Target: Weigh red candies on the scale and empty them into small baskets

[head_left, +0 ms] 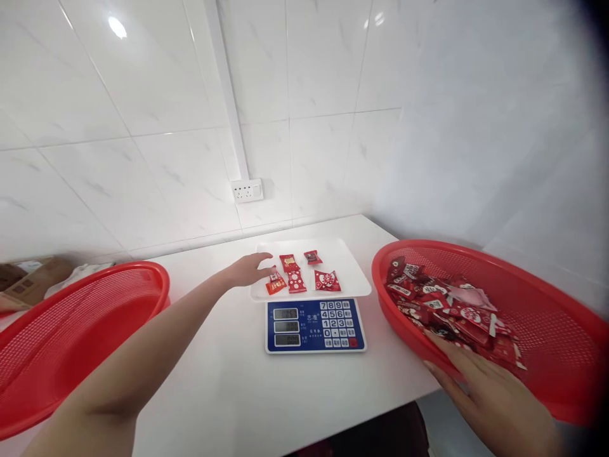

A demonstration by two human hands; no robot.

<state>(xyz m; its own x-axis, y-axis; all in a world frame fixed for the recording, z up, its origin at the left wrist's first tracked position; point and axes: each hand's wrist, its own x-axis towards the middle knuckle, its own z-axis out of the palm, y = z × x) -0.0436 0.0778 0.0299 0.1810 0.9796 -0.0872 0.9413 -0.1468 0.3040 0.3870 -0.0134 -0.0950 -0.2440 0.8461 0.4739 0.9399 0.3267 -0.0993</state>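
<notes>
My left hand (250,269) reaches over the white weighing tray (354,279) of a scale, thumb and fingers apart with nothing between them. Close to its fingertips lies an orange-red candy packet (276,285). Several more small wrapped packets are on the tray, among them a red and gold one (288,263), a dotted red one (295,281), a small dark red one (313,257) and a larger red one (327,280). At the right, my right hand (495,397) grips the near rim of a red basket (561,374), its thumb outside. Red snack packets (466,311) are heaped in that basket.
The scale's blue panel (314,327) with displays and keys faces me on the white table (214,381). Another red basket (118,311) stands at the left. Behind it are cardboard boxes (35,279). A socket (247,190) is on the tiled wall.
</notes>
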